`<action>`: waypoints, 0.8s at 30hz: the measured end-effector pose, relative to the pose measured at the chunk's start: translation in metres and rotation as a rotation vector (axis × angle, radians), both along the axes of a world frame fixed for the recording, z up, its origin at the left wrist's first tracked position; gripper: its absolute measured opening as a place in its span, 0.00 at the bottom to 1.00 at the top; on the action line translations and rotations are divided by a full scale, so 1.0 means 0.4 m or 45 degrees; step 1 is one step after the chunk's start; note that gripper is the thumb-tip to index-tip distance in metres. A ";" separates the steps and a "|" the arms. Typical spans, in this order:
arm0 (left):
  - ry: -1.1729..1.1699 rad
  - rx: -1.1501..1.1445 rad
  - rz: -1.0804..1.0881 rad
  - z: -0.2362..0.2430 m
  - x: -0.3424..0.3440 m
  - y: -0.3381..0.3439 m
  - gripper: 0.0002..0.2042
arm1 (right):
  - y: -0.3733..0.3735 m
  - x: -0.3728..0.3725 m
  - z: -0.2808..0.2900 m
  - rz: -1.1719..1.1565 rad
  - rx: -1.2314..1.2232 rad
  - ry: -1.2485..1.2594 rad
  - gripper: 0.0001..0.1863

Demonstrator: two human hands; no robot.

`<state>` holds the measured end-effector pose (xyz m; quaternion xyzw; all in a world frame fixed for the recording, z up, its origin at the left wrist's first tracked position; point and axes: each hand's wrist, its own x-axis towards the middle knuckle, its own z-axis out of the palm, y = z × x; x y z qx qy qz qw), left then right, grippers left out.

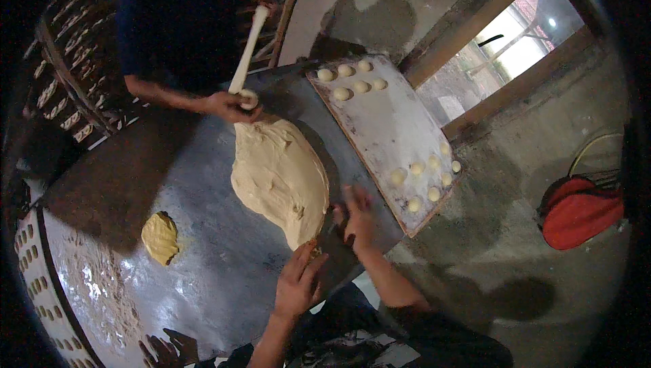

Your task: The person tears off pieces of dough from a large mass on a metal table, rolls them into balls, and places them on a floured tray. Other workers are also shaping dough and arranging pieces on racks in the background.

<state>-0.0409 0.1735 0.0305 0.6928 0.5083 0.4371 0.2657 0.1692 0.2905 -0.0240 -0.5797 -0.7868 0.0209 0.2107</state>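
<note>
A large, pale slab of dough (pixel 281 171) lies on the grey metal table, its near end narrowing toward me. My left hand (pixel 297 280) is closed around that narrow tip, and its fingers partly hide it. To the right of the dough, my right hand (pixel 356 222) is raised close to the table edge, somewhat blurred. Its fingers are apart and I see nothing held in it. Across the table, a co-worker's hand (pixel 227 106) holds a small dough ball (pixel 249 99). A long strip of dough (pixel 249 49) stretches up to that person's other hand.
A floured board (pixel 386 124) with several dough balls rests along the table's right side. A yellow lump (pixel 161 238) sits on the left part of the table (pixel 210 259). Trays of small dark pieces (pixel 44 290) stand at far left. A red bag-like object (pixel 582 212) is at right.
</note>
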 end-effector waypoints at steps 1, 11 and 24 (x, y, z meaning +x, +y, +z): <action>0.016 0.047 -0.009 -0.003 -0.007 0.004 0.24 | 0.009 -0.026 -0.010 0.047 -0.028 0.032 0.26; 0.075 0.461 -0.106 -0.012 0.052 0.240 0.19 | -0.093 -0.071 -0.185 -0.287 -0.528 1.047 0.13; 0.460 0.519 -0.098 -0.075 0.034 0.256 0.11 | -0.031 -0.012 0.011 -0.010 -0.156 -0.159 0.23</action>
